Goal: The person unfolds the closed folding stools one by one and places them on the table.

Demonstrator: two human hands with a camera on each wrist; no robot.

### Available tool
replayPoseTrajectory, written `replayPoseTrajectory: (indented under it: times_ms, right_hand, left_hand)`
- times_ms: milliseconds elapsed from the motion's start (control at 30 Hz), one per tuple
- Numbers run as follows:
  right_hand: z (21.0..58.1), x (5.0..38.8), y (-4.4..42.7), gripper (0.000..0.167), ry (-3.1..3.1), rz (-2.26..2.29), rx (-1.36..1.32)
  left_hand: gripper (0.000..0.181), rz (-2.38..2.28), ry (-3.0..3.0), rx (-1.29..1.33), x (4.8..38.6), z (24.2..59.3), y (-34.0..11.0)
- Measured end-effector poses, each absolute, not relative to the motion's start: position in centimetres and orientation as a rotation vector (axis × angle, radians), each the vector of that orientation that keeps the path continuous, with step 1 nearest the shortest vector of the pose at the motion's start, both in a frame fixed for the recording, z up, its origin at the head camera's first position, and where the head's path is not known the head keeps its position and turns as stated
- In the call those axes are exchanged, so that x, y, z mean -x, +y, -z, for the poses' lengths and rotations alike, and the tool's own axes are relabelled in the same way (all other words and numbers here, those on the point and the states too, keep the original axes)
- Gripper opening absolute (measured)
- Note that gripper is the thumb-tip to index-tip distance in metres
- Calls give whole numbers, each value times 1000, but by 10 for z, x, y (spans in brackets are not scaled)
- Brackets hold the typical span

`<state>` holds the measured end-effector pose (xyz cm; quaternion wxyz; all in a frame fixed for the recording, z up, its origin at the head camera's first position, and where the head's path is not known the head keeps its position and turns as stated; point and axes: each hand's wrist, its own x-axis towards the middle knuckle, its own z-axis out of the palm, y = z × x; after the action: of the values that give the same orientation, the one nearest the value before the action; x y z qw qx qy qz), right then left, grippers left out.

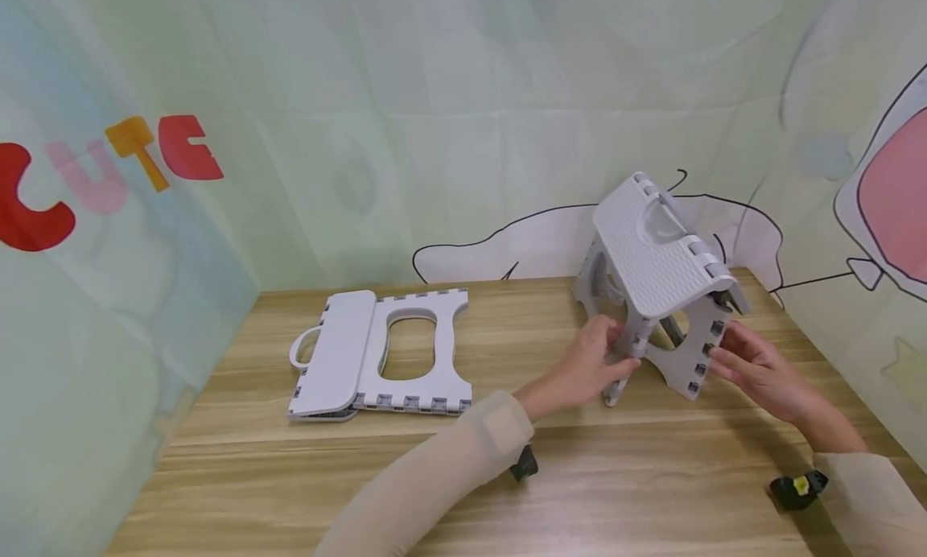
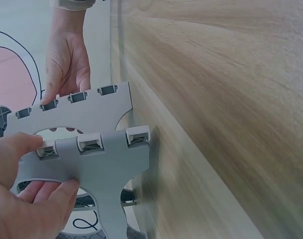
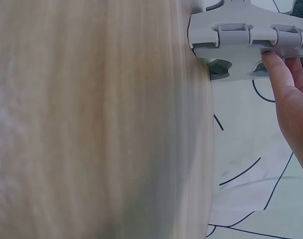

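A white and grey folding stool (image 1: 644,263), partly unfolded, stands tilted at the right back of the table, its textured seat peaked along the middle. My left hand (image 1: 582,368) grips its near-left leg panel (image 2: 114,172), with the thumb on the hinged edge and fingers through the cut-out. At the opposite leg panel (image 2: 86,109), my right hand (image 1: 768,380) holds the outer edge between thumb and fingers. In the right wrist view, the right fingers (image 3: 281,74) touch that panel; part of the hand lies outside the picture.
A second folding stool (image 1: 336,348) lies flat on the left of the wooden table (image 1: 615,493), with a looped handle at its left side. Printed cloth (image 1: 434,138) hangs behind the table and along both sides. Dark wrist devices (image 1: 797,490) show beneath the sleeves.
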<state>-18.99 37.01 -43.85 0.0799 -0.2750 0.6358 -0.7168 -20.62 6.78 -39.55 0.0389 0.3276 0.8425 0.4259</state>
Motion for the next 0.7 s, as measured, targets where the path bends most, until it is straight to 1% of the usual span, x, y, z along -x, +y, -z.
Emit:
replayPoseTrajectory:
  times_ms: [367, 700]
  right_hand:
    - [438, 190, 369, 58, 1916, 2142, 825]
    - [436, 189, 368, 56, 1935, 2131, 819]
  left_hand:
    - [40, -1338, 2558, -982, 206, 395, 63]
    - [43, -1372, 2518, -960, 205, 397, 56]
